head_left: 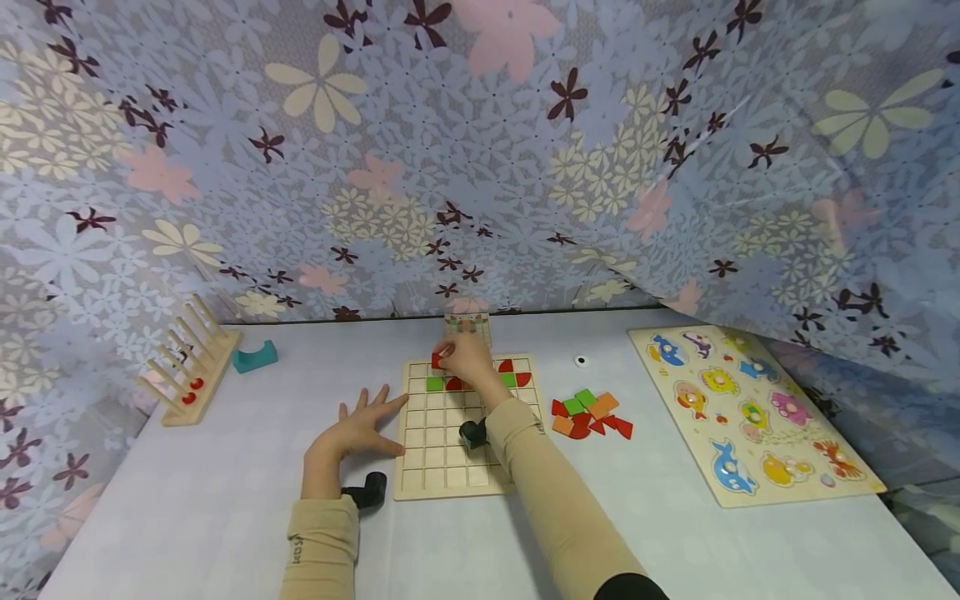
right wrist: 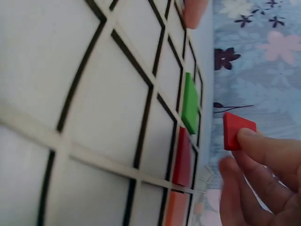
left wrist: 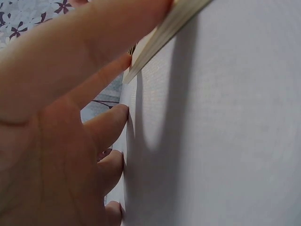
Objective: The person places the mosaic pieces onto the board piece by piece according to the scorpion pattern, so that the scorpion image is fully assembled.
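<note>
Right Hand Pinches Red Tile by Far Edge of Grid Board

Nearest the bench's front edge, two beige sleeves reach in. The left hand lies spread, fingers wide apart and gripping nothing; its thumb and forefinger meet the left side of a pale wooden grid board. The left wrist view adds what the head view cannot: the board's thickness, its shadow, and the other fingertips resting on the bench.

Right of the board is a loose heap of red, green and orange flat tiles. Farther right, toward the bench's right edge, lies a wooden sea-animal puzzle.

Near the board's far left corner, the right hand closes thumb and fingertips on a flat red straight-edged tile. The right wrist view shows it tilted at the fingertips, clear of the board, near a seated green square tile, a red piece and an orange piece; the orange one is hidden in the head view.

Toward the far left corner stand a wooden peg rack with red beads and a teal curved block. A small patterned card sits at the far edge, before a floral cloth.
</note>
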Demonstrator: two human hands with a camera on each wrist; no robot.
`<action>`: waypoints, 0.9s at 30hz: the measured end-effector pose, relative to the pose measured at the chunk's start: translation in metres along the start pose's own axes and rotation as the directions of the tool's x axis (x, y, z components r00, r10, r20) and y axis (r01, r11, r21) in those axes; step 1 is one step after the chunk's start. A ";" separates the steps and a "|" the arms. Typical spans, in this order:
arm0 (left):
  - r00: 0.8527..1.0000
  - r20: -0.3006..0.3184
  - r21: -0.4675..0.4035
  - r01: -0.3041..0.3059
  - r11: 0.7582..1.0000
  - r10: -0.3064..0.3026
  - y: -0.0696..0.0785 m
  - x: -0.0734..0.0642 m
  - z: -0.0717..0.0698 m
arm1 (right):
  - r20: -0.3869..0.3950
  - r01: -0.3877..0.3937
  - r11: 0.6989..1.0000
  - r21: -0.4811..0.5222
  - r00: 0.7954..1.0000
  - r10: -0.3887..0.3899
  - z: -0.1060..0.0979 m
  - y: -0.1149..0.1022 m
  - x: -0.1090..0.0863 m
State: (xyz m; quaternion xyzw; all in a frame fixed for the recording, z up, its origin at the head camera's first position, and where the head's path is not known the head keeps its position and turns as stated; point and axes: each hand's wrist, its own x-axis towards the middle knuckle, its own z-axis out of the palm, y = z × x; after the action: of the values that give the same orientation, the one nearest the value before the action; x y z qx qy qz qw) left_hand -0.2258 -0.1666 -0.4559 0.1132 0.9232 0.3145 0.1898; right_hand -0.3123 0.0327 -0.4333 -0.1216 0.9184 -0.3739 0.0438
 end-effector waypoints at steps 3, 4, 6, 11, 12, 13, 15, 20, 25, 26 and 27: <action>1.000 -0.001 0.001 0.001 1.000 -0.001 0.000 -0.001 -0.001 | -0.022 -0.025 0.999 -0.030 0.999 0.025 0.004 -0.002 0.003; 1.000 -0.003 0.003 0.003 1.000 -0.003 0.000 -0.001 -0.001 | -0.026 -0.028 0.999 -0.045 0.999 0.027 0.005 -0.003 0.003; 1.000 -0.004 0.006 0.007 1.000 -0.007 0.000 -0.002 -0.001 | -0.030 -0.032 0.994 -0.101 0.999 0.029 0.008 -0.004 0.005; 1.000 -0.001 -0.001 0.015 1.000 -0.015 0.001 -0.002 0.000 | -0.039 -0.044 0.962 -0.269 0.999 0.034 0.015 -0.003 0.010; 1.000 0.000 -0.001 0.015 1.000 -0.015 0.001 -0.002 0.000 | -0.039 -0.044 0.954 -0.297 0.999 0.034 0.016 -0.003 0.010; 1.000 0.001 -0.001 0.016 1.000 -0.016 0.001 -0.001 0.000 | -0.038 -0.043 0.946 -0.320 0.999 0.033 0.017 -0.003 0.011; 1.000 0.002 0.000 0.017 1.000 -0.017 0.001 -0.001 0.000 | -0.033 -0.037 0.930 -0.365 0.999 0.027 0.017 -0.003 0.012; 1.000 0.002 0.001 0.006 1.000 -0.006 0.002 -0.001 0.001 | 0.023 -0.008 0.896 -0.444 1.000 0.020 0.016 -0.003 0.011; 1.000 0.007 0.008 0.005 1.000 -0.005 0.003 -0.001 0.000 | 0.079 0.006 0.902 -0.431 0.996 0.031 0.016 -0.003 0.008; 1.000 0.006 0.010 0.005 1.000 -0.005 0.004 -0.002 0.000 | 0.087 0.008 0.905 -0.425 0.996 0.032 0.015 -0.003 0.008; 1.000 0.006 0.011 0.007 1.000 -0.007 0.004 -0.002 0.000 | 0.097 0.012 0.906 -0.423 0.995 0.032 0.014 -0.003 0.008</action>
State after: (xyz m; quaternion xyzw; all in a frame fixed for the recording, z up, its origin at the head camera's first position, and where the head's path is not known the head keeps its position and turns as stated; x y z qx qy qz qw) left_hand -0.2238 -0.1642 -0.4531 0.1120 0.9246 0.3086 0.1932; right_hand -0.3167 0.0188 -0.4413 -0.1424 0.9748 -0.1591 0.0648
